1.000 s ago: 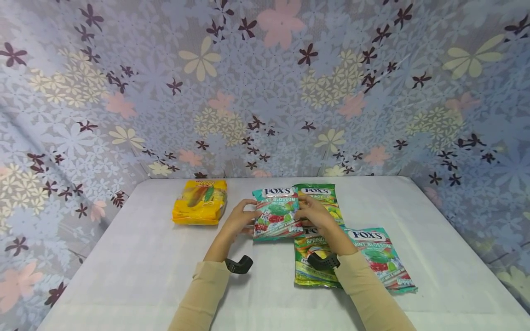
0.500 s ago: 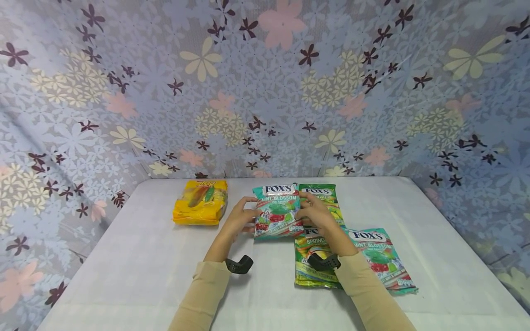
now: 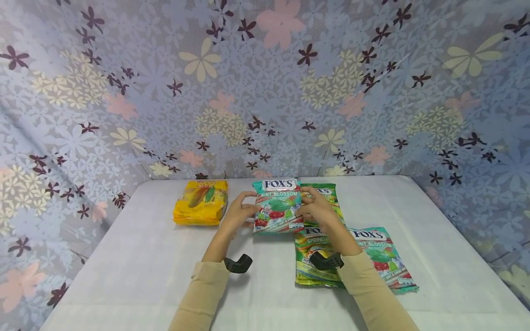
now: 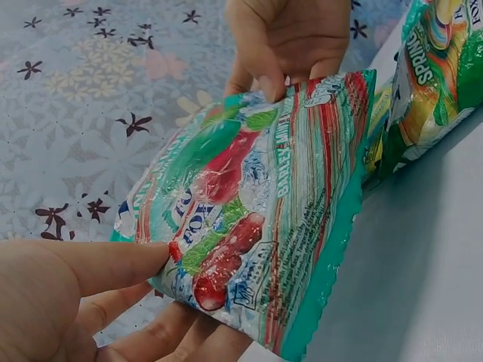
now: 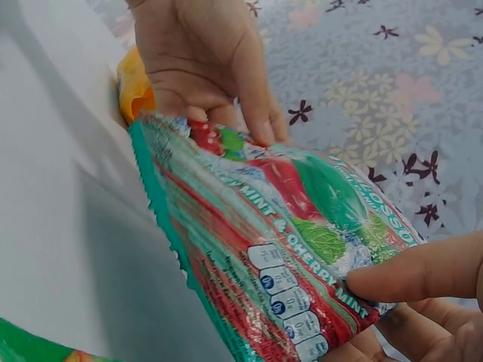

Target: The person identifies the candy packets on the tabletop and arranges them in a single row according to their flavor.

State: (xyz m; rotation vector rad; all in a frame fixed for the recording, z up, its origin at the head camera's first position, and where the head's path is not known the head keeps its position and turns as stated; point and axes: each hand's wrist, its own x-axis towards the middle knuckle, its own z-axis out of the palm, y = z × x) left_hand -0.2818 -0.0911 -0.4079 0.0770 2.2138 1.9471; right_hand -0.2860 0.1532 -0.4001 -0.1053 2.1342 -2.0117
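Note:
Both hands hold a teal and red Fox's Mint Blossom candy bag (image 3: 277,207) upright above the middle of the white table. My left hand (image 3: 239,212) grips its left edge, thumb on the front and fingers behind, as the left wrist view shows. At the opposite edge my right hand (image 3: 319,210) pinches the bag the same way, with its thumb (image 5: 407,273) over the printed front. Below and behind the right hand lie two green Fox's Spring Tea bags, one farther back (image 3: 331,197) and one nearer (image 3: 312,257), partly hidden by the hand and forearm.
A second Mint Blossom bag (image 3: 383,257) lies to the right, partly under the right forearm. At the back left sits a yellow candy bag (image 3: 200,202). Flowered cloth (image 3: 265,92) rises behind the white table (image 3: 136,276).
The held Mint Blossom bag has risen slightly and tilted more upright, both hands moving with it. The bags on the table stay where they were.

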